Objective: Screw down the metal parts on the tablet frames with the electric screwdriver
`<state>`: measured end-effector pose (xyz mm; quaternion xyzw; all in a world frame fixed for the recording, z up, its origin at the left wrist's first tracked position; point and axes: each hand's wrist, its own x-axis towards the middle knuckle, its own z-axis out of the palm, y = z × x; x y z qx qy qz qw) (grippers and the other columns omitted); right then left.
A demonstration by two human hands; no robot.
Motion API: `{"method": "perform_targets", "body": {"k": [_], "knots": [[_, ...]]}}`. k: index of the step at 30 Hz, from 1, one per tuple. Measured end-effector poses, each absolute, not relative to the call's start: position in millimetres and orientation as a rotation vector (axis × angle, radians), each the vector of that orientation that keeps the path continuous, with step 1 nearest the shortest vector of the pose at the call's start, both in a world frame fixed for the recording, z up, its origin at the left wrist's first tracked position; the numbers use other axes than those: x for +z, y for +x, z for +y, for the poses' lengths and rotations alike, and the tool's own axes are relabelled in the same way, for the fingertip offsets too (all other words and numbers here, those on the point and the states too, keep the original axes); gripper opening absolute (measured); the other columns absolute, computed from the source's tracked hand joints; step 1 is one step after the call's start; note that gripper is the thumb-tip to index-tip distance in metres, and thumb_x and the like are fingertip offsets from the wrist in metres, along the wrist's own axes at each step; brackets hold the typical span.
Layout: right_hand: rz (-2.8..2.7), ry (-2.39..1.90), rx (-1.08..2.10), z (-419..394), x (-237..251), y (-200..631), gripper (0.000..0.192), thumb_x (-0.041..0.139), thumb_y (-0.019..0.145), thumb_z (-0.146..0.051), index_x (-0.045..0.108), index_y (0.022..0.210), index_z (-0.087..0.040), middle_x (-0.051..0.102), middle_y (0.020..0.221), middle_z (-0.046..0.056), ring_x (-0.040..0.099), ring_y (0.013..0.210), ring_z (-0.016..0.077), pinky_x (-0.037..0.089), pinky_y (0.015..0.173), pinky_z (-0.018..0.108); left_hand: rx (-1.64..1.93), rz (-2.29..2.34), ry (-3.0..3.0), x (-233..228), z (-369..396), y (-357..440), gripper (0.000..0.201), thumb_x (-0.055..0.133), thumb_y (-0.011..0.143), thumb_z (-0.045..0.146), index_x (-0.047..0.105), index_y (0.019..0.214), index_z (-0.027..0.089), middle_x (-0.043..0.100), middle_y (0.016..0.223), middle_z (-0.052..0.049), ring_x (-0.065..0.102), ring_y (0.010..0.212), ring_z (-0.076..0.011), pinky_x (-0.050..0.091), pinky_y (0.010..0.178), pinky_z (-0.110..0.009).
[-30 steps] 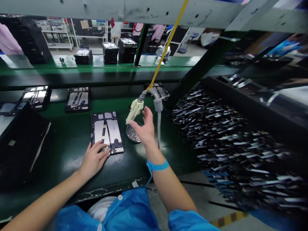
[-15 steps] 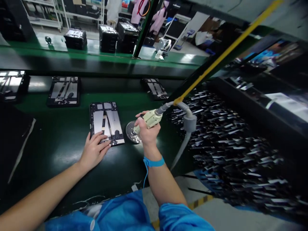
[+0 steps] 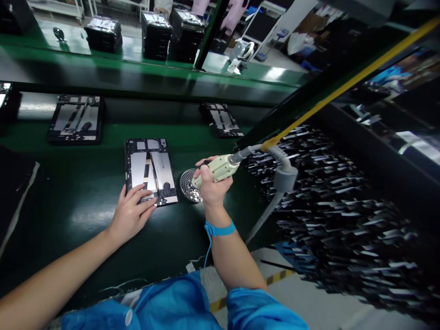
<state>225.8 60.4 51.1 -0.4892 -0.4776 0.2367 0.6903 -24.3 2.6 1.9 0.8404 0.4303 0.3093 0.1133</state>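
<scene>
My right hand (image 3: 213, 185) is wrapped round a pale green electric screwdriver (image 3: 220, 169), its cable running off its rear end. The tip points down at a round perforated screw tray (image 3: 187, 185) with shiny screws in it; my hand and the tool hide the tip. To the left lies an opened tablet (image 3: 161, 172), its metal plates, black flex strips and small parts facing up. My left hand (image 3: 132, 208) lies with fingers outstretched over the tablet's lower left corner. A blue strap goes round my right wrist.
More opened tablets lie behind, one at the left (image 3: 76, 119) and another at the right (image 3: 222, 120). Stacks of black units (image 3: 156, 34) stand on the rear shelf. At right is a dense spread of dark, glinting strips (image 3: 343, 220). A yellow-wrapped cable (image 3: 326, 98) slants across.
The view has shifted slightly. The tablet behind at the left appears farther left. My right hand with the screwdriver stays over the screw tray, and my left hand stays on the tablet.
</scene>
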Motion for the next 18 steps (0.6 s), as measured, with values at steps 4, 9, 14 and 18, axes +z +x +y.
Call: {"method": "perform_targets", "body": {"k": [4, 9, 14, 18], "knots": [[-1.039, -1.089, 0.524, 61, 50, 224, 0.027, 0.074, 0.084, -0.034, 0.056, 0.102, -0.023, 0.069, 0.077, -0.004, 0.061, 0.05, 0.0103, 0.053, 0.053, 0.028, 0.919, 1.253, 2.474, 3, 2, -25, 0.019, 0.062, 0.101, 0.025, 0.077, 0.113, 0.025, 0.073, 0.123, -0.009, 0.058, 0.133, -0.0325, 0.032, 0.118, -0.064], [-1.022, -1.07, 0.535, 63, 47, 225, 0.028, 0.075, 0.084, -0.032, 0.057, 0.102, -0.023, 0.07, 0.078, -0.004, 0.061, 0.05, 0.0101, 0.053, 0.052, 0.027, 0.92, 1.253, 2.463, 4, 2, -25, 0.019, 0.062, 0.1, 0.023, 0.077, 0.113, 0.026, 0.073, 0.123, -0.009, 0.058, 0.133, -0.0328, 0.034, 0.117, -0.064], [-1.016, -1.026, 0.52, 60, 60, 223, 0.026, 0.075, 0.084, -0.033, 0.058, 0.101, -0.022, 0.072, 0.084, -0.002, 0.062, 0.048, 0.0098, 0.052, 0.048, 0.026, 0.957, 1.271, 2.434, 5, 3, -21, 0.017, 0.063, 0.1, 0.024, 0.077, 0.11, 0.026, 0.074, 0.121, -0.008, 0.06, 0.131, -0.0324, 0.035, 0.116, -0.064], [-0.996, -0.902, 0.577, 46, 79, 199, 0.024, 0.07, 0.087, -0.035, 0.056, 0.103, -0.024, 0.07, 0.084, -0.002, 0.062, 0.046, 0.0098, 0.051, 0.045, 0.026, 0.967, 1.277, 2.42, 5, 4, -18, 0.017, 0.064, 0.099, 0.023, 0.078, 0.109, 0.026, 0.074, 0.121, -0.008, 0.06, 0.13, -0.0321, 0.034, 0.116, -0.065]]}}
